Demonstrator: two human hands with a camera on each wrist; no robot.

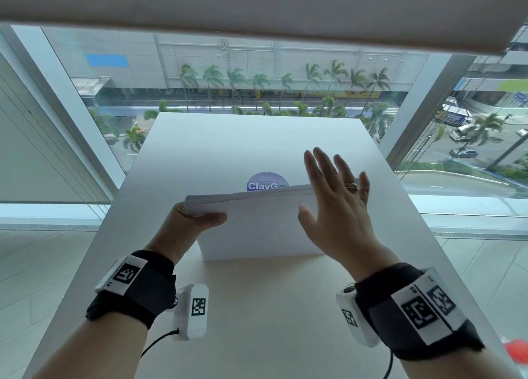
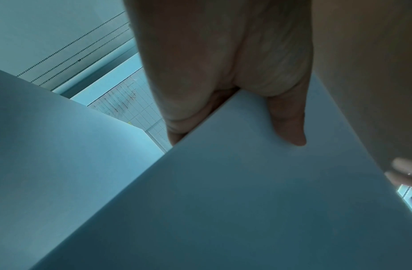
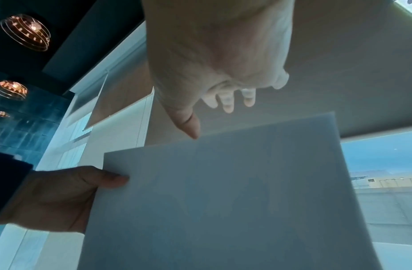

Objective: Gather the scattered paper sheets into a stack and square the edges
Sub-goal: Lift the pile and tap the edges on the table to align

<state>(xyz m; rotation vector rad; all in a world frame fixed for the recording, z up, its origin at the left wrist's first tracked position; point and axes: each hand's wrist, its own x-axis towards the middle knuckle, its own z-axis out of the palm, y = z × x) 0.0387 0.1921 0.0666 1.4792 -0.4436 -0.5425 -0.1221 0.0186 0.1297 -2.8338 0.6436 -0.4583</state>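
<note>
A thick stack of white paper sheets (image 1: pixel 257 224) stands on its lower edge on the white rectangular table (image 1: pixel 257 307), just in front of a round purple sticker (image 1: pixel 267 182). The left hand (image 1: pixel 188 224) grips the stack's upper left corner, thumb across the near face. The right hand (image 1: pixel 334 204) is spread flat with fingers straight at the stack's upper right; contact there cannot be told.

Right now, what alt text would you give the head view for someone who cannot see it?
A left hand grips a stack of white paper standing on edge on a white table, while the open right hand sits at its right side.
</note>
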